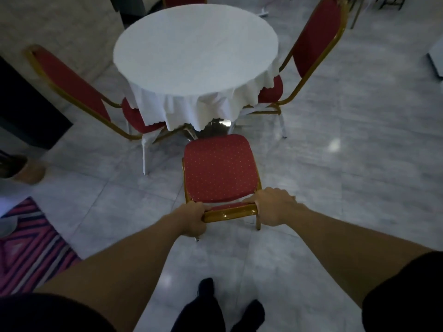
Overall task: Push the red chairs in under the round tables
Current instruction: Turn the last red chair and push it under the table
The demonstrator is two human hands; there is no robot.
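A red chair (218, 167) with a gold frame stands right in front of me, its seat facing a round table (195, 50) covered by a white cloth. The seat's front edge sits just short of the cloth's hem. My left hand (191, 220) grips the left end of the chair's gold top rail. My right hand (273, 207) grips the right end of the same rail. Two more red chairs flank the table, one at the left (72, 85) and one at the right (316, 37), both with seats partly beneath the cloth.
A striped pink rug (28, 245) lies on the marble floor at the lower left. A dark cabinet (26, 111) and a basket (26, 170) stand at the left. Another red chair back (184, 0) shows behind the table. My feet (225, 305) are below the chair.
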